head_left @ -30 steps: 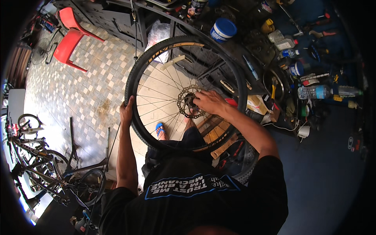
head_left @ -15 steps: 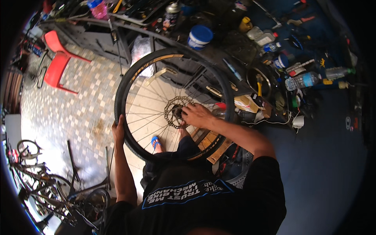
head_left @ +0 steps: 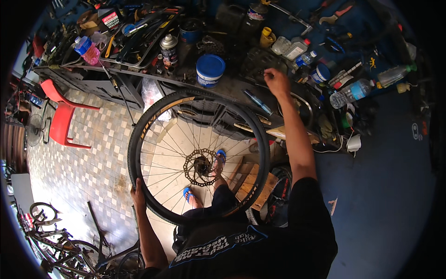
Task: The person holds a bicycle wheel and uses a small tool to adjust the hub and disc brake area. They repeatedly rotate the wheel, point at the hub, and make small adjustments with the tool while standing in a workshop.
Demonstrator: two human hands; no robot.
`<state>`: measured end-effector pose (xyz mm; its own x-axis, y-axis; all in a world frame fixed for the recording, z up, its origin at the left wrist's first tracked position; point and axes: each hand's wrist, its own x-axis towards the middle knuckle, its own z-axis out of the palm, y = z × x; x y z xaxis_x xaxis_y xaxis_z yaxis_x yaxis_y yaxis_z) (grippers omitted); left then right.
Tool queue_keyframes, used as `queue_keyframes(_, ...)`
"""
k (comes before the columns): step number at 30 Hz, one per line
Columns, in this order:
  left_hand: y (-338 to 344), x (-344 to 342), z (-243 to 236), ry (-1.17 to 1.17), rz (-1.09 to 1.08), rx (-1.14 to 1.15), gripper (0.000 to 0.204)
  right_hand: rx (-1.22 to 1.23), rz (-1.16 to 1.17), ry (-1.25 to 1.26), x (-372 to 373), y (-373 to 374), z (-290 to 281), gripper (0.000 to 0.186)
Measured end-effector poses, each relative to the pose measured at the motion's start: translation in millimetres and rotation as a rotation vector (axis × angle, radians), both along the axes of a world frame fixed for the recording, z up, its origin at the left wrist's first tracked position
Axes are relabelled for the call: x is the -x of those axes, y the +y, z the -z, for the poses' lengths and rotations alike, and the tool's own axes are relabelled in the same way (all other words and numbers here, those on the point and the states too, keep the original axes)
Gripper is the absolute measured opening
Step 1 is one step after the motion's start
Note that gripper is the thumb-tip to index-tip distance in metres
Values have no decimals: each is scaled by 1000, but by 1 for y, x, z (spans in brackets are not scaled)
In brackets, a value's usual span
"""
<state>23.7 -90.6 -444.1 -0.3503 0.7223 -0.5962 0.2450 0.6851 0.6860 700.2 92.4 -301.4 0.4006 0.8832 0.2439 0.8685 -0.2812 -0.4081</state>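
Gripping the tyre (head_left: 133, 158) at its lower-left side, the left hand (head_left: 138, 194) is the nearer one to the bicycle wheel (head_left: 202, 166), which extends to the right from it. The wheel is round, with no long side; its flat face is turned up toward the head camera, so the disc rotor (head_left: 187, 168) shows almost fully. The right hand (head_left: 278, 83) is apart from it, out over the workbench (head_left: 234, 83) beyond the tyre's upper-right edge; from there the rotor lies leftward and toward the person. Its fingers are curled, and I cannot tell whether they pinch something small. A slim blue tube (head_left: 258, 102) lies between that hand and the tyre.
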Motion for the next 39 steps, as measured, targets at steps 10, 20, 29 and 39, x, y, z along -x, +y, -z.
queue_keyframes(10, -3, 4, 20, 46, -54, -8, 84, 313, -30, -25, -61, 43, 47, 19)
queue_keyframes(20, 3, 3, 17, 10, -18, 76, 96, 323, 38, -32, -75, 48, 52, 24)
queue_keyframes(29, 3, 6, 17, 18, -16, 58, 96, 65, 5, 245, -68, 71, 57, 30)
queue_keyframes(39, -1, 8, 22, 53, 4, -83, 86, -262, -72, 968, 4, 13, -21, 9)
